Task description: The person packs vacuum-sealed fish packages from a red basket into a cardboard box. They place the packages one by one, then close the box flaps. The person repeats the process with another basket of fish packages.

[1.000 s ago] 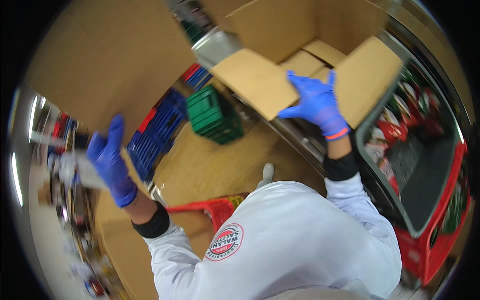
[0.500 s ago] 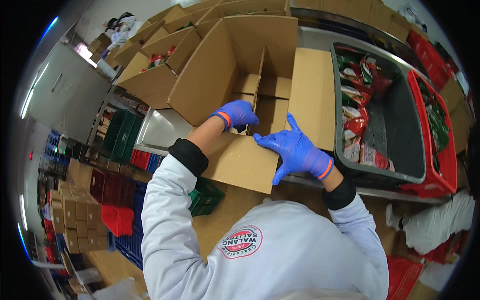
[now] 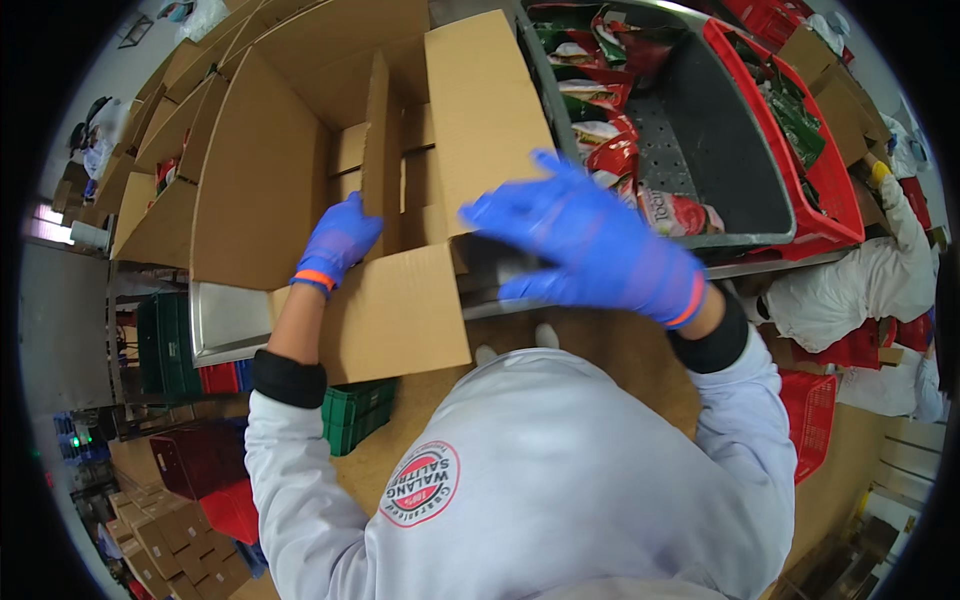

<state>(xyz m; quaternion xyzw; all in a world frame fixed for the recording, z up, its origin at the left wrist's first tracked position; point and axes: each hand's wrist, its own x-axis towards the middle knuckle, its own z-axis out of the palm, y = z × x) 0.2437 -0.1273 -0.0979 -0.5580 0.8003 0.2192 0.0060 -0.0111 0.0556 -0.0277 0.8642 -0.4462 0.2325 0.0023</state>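
Now tilted with its mouth toward the worker, an open cardboard box sits on a steel table, its four flaps folded outward and its near flap hanging over the table edge. The left hand, in a blue glove, presses against the box's upright flap, fingers together and curled on its edge. Half a second ago both gloved hands lay side by side on the near flap; since then the right hand has lifted clear and hovers open, fingers spread, holding nothing, above the gap between the box and a grey tub. The tub, just right of the box, holds a heap of red and green snack packets along its left side. One red crate stands against it, with more packets inside. Two green crates sit under the table. At far right a second person's white sleeve shows.
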